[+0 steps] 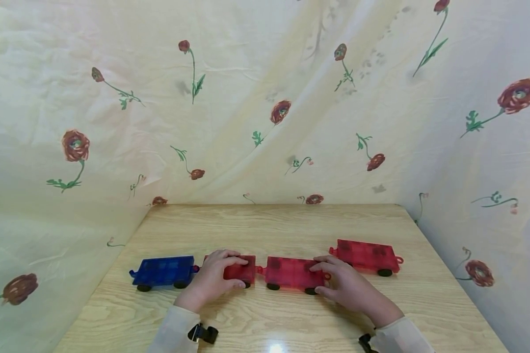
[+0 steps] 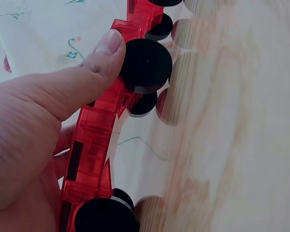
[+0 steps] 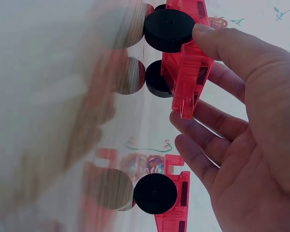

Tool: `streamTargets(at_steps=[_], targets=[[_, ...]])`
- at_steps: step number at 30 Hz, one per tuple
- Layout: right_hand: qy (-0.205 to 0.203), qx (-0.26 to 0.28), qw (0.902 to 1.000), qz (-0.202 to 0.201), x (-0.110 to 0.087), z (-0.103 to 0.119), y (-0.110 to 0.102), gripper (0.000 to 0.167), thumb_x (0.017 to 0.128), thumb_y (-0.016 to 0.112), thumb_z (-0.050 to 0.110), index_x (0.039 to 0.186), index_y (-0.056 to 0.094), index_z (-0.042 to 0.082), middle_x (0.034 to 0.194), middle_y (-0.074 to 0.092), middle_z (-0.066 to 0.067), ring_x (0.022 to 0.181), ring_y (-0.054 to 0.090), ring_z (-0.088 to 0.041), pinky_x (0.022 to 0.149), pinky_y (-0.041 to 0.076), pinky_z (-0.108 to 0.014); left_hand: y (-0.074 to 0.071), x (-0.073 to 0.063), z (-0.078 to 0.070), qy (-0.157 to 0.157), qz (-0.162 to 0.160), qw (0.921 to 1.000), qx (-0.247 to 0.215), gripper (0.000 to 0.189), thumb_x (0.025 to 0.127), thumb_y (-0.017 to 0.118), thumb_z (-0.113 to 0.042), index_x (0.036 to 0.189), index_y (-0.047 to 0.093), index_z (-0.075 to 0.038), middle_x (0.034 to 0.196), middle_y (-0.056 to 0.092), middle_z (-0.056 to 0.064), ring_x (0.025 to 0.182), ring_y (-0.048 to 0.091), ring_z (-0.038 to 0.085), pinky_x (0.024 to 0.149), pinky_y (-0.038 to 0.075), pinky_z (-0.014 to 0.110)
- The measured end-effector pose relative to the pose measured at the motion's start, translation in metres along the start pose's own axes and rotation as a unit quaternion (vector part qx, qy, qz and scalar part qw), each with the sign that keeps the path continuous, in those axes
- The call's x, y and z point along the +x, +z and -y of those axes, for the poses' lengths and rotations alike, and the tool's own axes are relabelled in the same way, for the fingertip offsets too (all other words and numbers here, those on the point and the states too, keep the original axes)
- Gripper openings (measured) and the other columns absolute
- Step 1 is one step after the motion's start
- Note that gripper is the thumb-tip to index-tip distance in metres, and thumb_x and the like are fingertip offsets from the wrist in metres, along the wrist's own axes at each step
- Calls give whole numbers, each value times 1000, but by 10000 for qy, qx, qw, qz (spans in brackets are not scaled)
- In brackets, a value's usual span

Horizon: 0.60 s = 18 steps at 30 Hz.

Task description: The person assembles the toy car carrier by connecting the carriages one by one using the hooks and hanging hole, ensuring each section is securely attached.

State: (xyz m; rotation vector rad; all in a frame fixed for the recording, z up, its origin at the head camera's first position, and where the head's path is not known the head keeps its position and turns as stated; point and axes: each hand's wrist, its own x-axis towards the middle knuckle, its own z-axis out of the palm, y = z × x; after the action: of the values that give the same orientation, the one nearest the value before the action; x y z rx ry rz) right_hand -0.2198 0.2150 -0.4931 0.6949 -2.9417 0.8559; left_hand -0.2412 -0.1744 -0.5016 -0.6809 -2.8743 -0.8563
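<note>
Two red see-through toy wagons stand in line at the middle of the table. The left red wagon (image 1: 240, 271) is held by my left hand (image 1: 213, 278), which covers its left part. In the left wrist view, the thumb (image 2: 99, 63) presses beside a black wheel (image 2: 146, 65), with fingers behind the body. Around the right end of the middle red wagon (image 1: 293, 272) my right hand (image 1: 346, 287) grips, thumb at a wheel (image 3: 169, 30) and fingers on the far side. A red coupling (image 1: 260, 270) lies between these two wagons.
Left of my left hand, a blue wagon (image 1: 163, 271) stands with its red-tipped coupling close to that hand. Behind my right hand is another red wagon (image 1: 366, 256), set apart and slightly angled. Flowered cloth (image 1: 229, 122) hangs behind the wooden table (image 1: 265, 223) and along both sides.
</note>
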Motion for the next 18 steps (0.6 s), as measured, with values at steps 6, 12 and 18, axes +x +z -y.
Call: streamTargets(at_steps=[6,12,18], targets=[[-42,-5,10000,-24,0,-1,0,42,87,89,28,126,73,30,153,54,-6,147,40,-44,107,48,-59,-1,0,1,-30,33,10000,-86,53,83,87,-44,132,72,-35,142,57,-7,139,45,29,113,38,64],[-104,-36,9999,-5,1,-1,1,42,88,88,31,127,72,30,153,53,-6,147,41,-44,107,48,-59,-3,-1,2,-102,106,9998,-135,53,82,87,-45,133,72,-37,145,57,-6,140,45,27,112,39,64],[-110,-19,9999,4,0,0,0,42,88,88,30,127,73,28,154,52,-6,146,42,-43,104,51,-57,-2,-1,2,-160,150,9996,-184,55,82,86,-45,134,71,-37,146,56,-8,141,44,27,112,39,63]])
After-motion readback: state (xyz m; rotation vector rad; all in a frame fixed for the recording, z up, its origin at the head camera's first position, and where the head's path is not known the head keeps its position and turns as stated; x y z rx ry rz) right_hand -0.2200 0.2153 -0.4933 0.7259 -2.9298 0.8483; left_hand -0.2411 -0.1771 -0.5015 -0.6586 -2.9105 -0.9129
